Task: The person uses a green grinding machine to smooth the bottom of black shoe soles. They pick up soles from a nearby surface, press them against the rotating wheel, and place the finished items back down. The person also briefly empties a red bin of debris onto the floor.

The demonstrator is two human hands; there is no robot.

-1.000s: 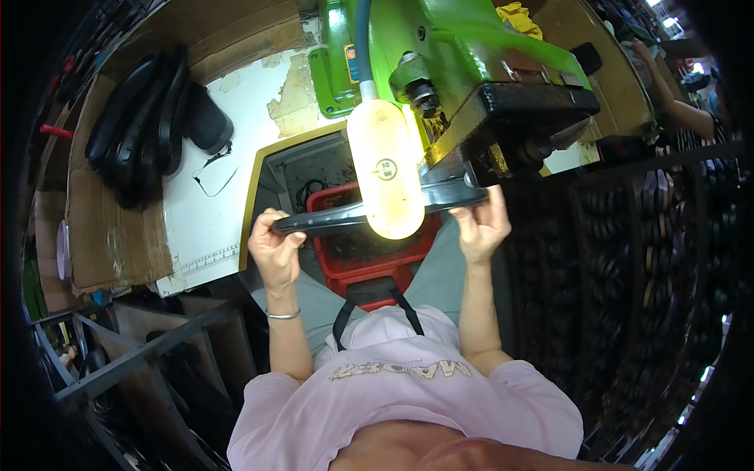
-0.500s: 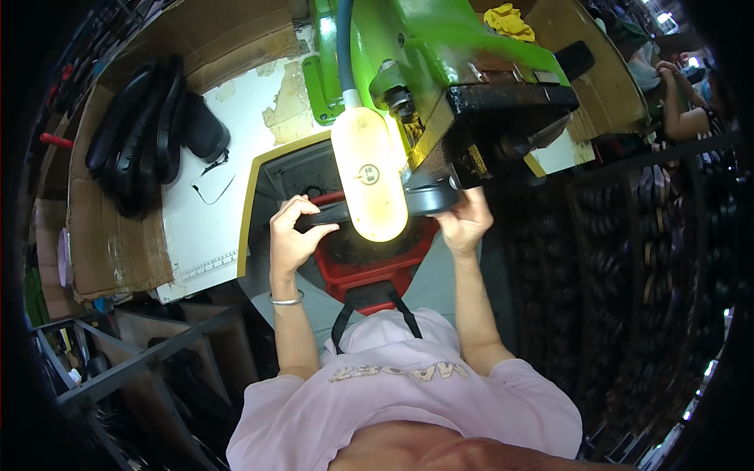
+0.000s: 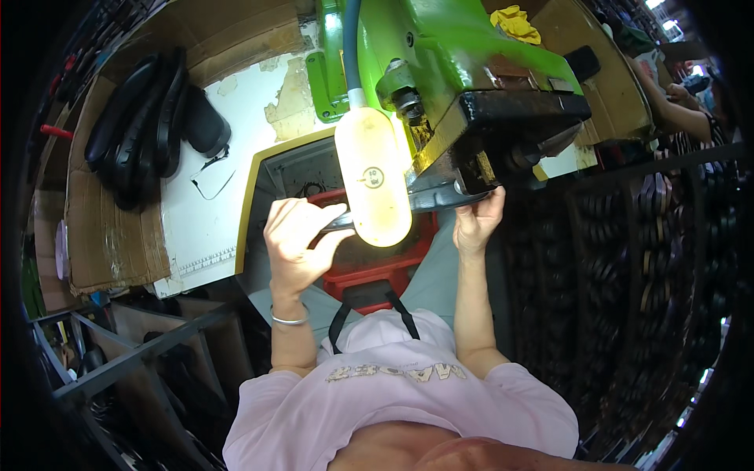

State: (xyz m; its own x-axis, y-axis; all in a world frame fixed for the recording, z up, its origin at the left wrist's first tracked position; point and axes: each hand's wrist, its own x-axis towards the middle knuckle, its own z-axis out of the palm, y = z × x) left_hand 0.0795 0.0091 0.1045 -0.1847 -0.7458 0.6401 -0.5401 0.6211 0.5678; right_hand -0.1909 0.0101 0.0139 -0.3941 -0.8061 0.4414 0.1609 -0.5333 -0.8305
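Observation:
A black shoe sole is held crosswise under the dark head of a green machine. My left hand pinches its left end between thumb and fingers. At the other end, my right hand grips the sole close beside the machine's working parts. A glowing oval lamp hangs in front and hides the middle of the sole. Where the sole meets the machine cannot be made out clearly.
Several black soles stand in a cardboard box on the left of the white table. Below my hands sits a red bin. A yellow cloth lies behind the machine. Shoe racks fill the right; another person's arm shows far right.
The sole has shifted right and turned, its right end now higher against the machine. Both hands have moved right with it, still gripping its ends. The whole view has shifted slightly.

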